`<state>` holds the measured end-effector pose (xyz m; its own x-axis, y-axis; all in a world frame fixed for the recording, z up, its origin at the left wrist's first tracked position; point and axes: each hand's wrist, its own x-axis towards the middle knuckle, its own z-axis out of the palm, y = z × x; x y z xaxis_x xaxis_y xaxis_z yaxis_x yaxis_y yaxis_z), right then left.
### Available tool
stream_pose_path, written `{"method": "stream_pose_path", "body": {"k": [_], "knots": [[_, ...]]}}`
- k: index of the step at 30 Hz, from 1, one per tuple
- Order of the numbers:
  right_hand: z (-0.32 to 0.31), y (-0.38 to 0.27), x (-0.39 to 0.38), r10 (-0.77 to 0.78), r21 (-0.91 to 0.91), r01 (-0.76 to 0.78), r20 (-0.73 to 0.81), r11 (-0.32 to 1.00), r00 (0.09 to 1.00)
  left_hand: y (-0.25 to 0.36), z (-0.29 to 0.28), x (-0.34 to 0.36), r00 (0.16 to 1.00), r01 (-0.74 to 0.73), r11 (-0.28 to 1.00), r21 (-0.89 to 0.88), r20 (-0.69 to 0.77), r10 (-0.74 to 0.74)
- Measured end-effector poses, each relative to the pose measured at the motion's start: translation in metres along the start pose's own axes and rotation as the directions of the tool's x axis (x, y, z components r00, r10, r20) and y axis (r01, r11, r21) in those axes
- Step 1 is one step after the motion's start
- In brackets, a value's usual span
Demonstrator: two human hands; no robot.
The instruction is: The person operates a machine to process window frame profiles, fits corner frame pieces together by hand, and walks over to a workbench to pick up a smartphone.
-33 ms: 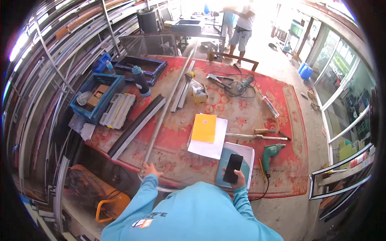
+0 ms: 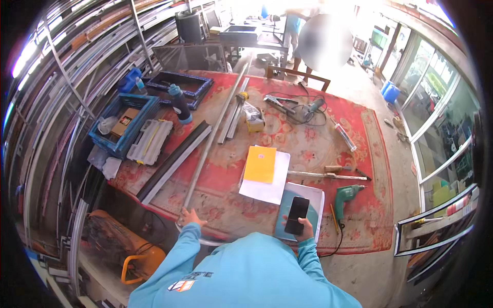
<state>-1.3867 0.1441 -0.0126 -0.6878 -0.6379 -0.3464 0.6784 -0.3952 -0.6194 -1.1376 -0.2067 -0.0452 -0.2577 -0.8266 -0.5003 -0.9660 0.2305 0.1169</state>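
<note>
My right hand [image 2: 305,229] holds a black smartphone [image 2: 298,213], its screen dark, above a teal-covered book or folder [image 2: 281,226] at the table's near edge. My left hand [image 2: 191,217] rests at the near edge with its fingers apart, by the near end of a long metal tube [image 2: 208,142] that runs away across the table. Ahead of the phone, an orange notebook [image 2: 260,165] lies on white sheets [image 2: 275,191]. A green corded drill [image 2: 347,195] lies right of the phone, with a pencil [image 2: 335,218] beside it.
The table wears a red patterned rug [image 2: 308,133]. Left on it are dark metal profiles [image 2: 177,159], a bottle [image 2: 179,105], a blue crate [image 2: 95,134] and a grey case [image 2: 149,142]. Farther right lie a corded power tool [image 2: 313,106] and a sealant tube [image 2: 343,134]. A person stands beyond.
</note>
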Motion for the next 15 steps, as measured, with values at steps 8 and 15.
{"method": "stream_pose_path", "body": {"k": [8,15], "knots": [[0.035,-0.044,0.028,0.073,0.157,-0.105,0.2,0.982,0.977,0.035,-0.015,-0.024,0.98,0.142,0.951,0.273,0.096,-0.174],[0.096,-0.084,0.049,-0.042,-0.088,0.071,0.294,0.994,0.955,0.017,0.01,-0.006,0.994,0.086,0.973,0.215,0.041,-0.097]]}}
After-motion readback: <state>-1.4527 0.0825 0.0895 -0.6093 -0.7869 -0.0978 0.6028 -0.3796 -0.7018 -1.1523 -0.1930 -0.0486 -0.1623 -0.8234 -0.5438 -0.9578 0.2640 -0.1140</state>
